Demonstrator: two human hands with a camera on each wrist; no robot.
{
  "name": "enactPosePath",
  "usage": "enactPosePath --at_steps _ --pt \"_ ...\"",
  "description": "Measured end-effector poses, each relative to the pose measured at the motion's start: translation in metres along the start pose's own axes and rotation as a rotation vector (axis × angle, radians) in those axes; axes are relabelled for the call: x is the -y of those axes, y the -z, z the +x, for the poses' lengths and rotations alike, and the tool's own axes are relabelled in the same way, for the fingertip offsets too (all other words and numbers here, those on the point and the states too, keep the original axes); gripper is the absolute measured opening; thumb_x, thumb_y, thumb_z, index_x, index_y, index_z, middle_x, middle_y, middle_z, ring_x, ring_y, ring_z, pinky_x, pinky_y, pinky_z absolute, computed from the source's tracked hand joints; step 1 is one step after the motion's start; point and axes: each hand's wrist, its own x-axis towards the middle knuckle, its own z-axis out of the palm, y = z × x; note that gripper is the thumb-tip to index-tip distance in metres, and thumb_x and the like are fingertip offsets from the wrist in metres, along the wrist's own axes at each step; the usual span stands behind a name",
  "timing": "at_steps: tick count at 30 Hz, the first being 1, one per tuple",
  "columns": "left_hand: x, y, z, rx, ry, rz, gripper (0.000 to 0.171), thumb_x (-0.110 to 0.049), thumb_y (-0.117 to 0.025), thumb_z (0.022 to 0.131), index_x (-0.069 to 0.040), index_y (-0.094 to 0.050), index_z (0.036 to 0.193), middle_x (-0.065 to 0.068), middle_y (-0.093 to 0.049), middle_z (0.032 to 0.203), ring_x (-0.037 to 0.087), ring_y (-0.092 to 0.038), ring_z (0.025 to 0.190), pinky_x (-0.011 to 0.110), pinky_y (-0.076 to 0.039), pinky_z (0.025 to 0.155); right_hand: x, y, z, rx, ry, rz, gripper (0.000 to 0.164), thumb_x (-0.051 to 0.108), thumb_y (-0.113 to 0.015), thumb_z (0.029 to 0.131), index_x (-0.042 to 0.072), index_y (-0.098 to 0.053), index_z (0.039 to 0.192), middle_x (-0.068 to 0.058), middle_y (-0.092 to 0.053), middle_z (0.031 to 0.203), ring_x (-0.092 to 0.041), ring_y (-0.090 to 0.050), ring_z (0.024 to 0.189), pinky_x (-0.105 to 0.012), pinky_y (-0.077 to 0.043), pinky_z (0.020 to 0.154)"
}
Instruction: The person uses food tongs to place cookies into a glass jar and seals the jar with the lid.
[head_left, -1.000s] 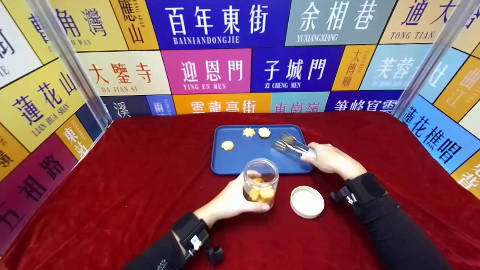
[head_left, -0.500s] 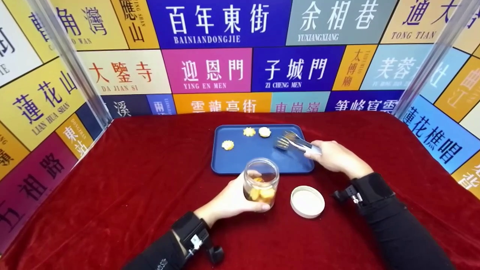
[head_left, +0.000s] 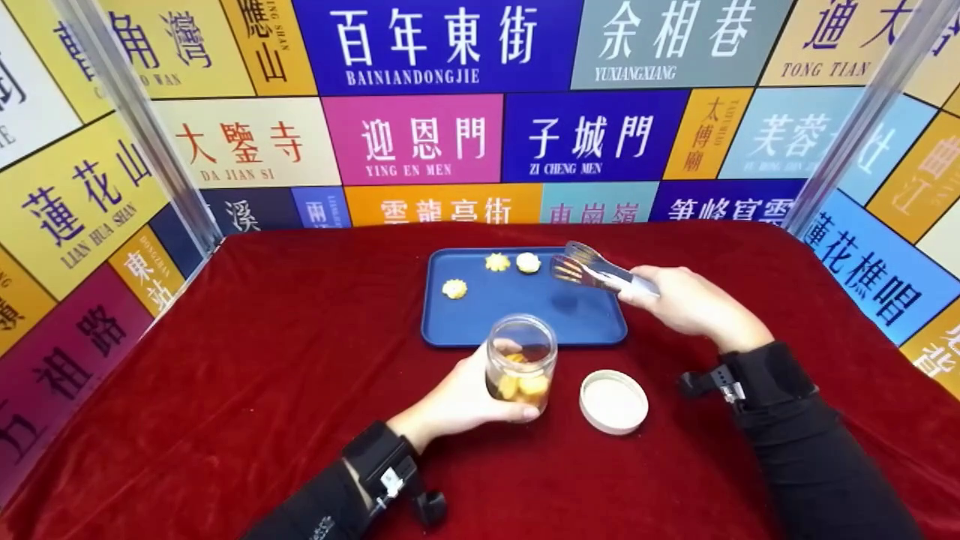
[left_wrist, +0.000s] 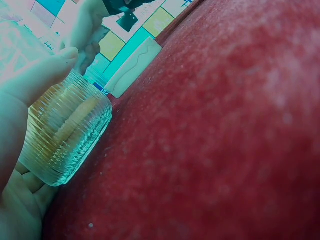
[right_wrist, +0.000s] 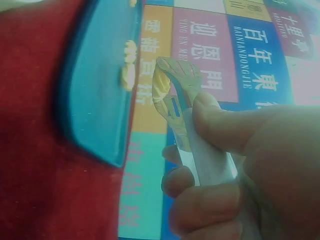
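Note:
My left hand [head_left: 469, 397] grips a clear ribbed jar [head_left: 523, 352], with the thumb along its near side. Several yellow cookies [left_wrist: 75, 120] lie inside it, and its top is uncovered. The right hand [head_left: 686, 300] holds metal tongs [head_left: 600, 271] above the right end of a blue tray [head_left: 495, 322]. Between the tong ends a pale yellow cookie [right_wrist: 161, 85] is pinched, best seen in the right wrist view. On the tray sit three cookies: a flower-shaped one [head_left: 497, 262], a rounder one [head_left: 528, 262] beside it, and another [head_left: 454, 289] at the left.
A round whitish lid [head_left: 613, 403] lies on the dark red cloth [head_left: 300, 322], right of the jar and in front of the tray. Behind the table stand panels [head_left: 424, 142] with printed characters, and a metal post [head_left: 855, 127] rises at each back corner.
My right hand with the tongs has risen off the tray and shifted right. The left hand and jar have stayed in place, as have the three cookies on the tray.

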Motion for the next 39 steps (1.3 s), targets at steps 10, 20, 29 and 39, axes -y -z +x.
enactPosePath --at_steps 10,20,29,39 --pt "0.002 0.000 0.001 -0.001 0.006 -0.006 0.088 -0.031 -0.098 0.077 -0.006 -0.051 0.147 -0.007 -0.070 0.128 0.009 -0.067 0.115 0.032 -0.051 0.106 0.013 0.020 -0.015 -0.048 0.058 -0.030 0.046 0.043 -0.063 0.107 0.009 -0.064 0.138 -0.014 -0.071 0.115 -0.032 -0.062 0.098 -0.050 -0.049 0.085" --pt "0.001 0.000 0.000 0.005 0.018 -0.018 0.090 -0.030 -0.098 0.077 -0.005 -0.049 0.149 -0.006 -0.070 0.128 0.010 -0.067 0.115 0.032 -0.051 0.106 0.029 0.038 -0.034 -0.011 0.125 -0.039 0.047 0.046 -0.062 0.108 0.016 -0.062 0.144 -0.005 -0.070 0.112 -0.025 -0.060 0.096 -0.045 -0.047 0.082" --pt "0.001 -0.001 0.000 0.006 0.005 -0.031 0.088 -0.028 -0.097 0.077 -0.005 -0.050 0.148 -0.007 -0.070 0.129 0.010 -0.067 0.116 0.032 -0.051 0.107 0.042 0.049 -0.047 -0.009 0.214 -0.014 0.043 0.045 -0.062 0.108 0.022 -0.063 0.145 0.002 -0.069 0.109 -0.018 -0.060 0.095 -0.043 -0.048 0.083" --pt "0.000 0.001 0.000 0.007 0.004 -0.020 0.089 -0.029 -0.098 0.077 -0.005 -0.050 0.148 -0.007 -0.069 0.130 0.010 -0.066 0.117 0.032 -0.051 0.108 0.055 0.056 -0.057 0.013 0.277 -0.007 0.044 0.049 -0.060 0.108 0.028 -0.061 0.147 0.007 -0.071 0.117 -0.014 -0.063 0.102 -0.045 -0.052 0.092"
